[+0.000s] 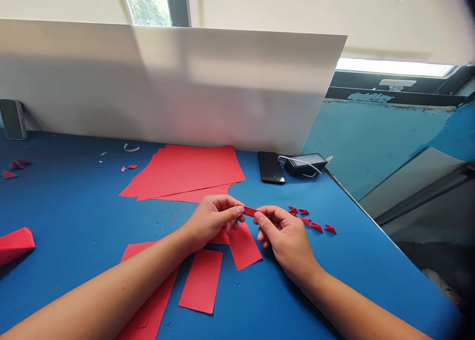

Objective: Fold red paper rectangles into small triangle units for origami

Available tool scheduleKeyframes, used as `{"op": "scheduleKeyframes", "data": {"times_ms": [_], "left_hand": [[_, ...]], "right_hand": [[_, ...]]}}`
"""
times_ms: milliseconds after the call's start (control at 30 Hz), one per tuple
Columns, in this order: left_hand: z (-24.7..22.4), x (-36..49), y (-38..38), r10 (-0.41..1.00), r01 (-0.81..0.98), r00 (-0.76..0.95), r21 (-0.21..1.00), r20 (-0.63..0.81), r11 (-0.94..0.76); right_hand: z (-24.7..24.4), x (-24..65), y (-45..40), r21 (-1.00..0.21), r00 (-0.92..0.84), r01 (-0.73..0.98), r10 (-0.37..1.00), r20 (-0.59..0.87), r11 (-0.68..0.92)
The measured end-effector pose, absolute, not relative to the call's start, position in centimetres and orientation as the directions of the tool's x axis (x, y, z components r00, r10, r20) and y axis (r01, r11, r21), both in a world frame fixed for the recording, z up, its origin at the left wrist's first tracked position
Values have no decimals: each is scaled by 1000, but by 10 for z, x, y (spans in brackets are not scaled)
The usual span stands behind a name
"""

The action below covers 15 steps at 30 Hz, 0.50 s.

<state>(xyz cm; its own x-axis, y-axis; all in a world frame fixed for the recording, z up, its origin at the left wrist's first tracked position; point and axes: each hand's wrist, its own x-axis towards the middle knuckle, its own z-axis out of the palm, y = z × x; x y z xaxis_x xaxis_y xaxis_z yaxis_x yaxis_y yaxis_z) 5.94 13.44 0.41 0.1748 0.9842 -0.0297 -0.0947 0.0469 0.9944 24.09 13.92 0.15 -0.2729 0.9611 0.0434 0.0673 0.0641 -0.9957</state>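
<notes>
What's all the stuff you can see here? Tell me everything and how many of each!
Blue table top: 1, blue, under everything.
White board: 1, white, standing along the table's back edge.
Red paper stack: 1 loose stack, red, back middle.
Red paper rectangles: about 4, red, below the hands.
Folded red triangles: about 6, red, right of the hands.
Small red pieces: about 3, red, far left.
Folded red paper piece: 1, red, left edge.
Phone: 1, black, right of the stack.
Box with cable: 1, black with white cable, right of the phone.
Grey block: 1, grey, back left.
Red paper strip: 1, red, between the hands.
Left hand grip: 1, pinching the strip.
Right hand grip: 1, pinching the strip.
</notes>
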Motion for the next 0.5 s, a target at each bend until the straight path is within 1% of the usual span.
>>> {"op": "scheduleKeyframes", "data": {"times_ms": [500], "left_hand": [[3,60,133,985,-77,166,997,37,-25]], "right_hand": [[3,241,140,-998,-266,57,964,20,36]]}}
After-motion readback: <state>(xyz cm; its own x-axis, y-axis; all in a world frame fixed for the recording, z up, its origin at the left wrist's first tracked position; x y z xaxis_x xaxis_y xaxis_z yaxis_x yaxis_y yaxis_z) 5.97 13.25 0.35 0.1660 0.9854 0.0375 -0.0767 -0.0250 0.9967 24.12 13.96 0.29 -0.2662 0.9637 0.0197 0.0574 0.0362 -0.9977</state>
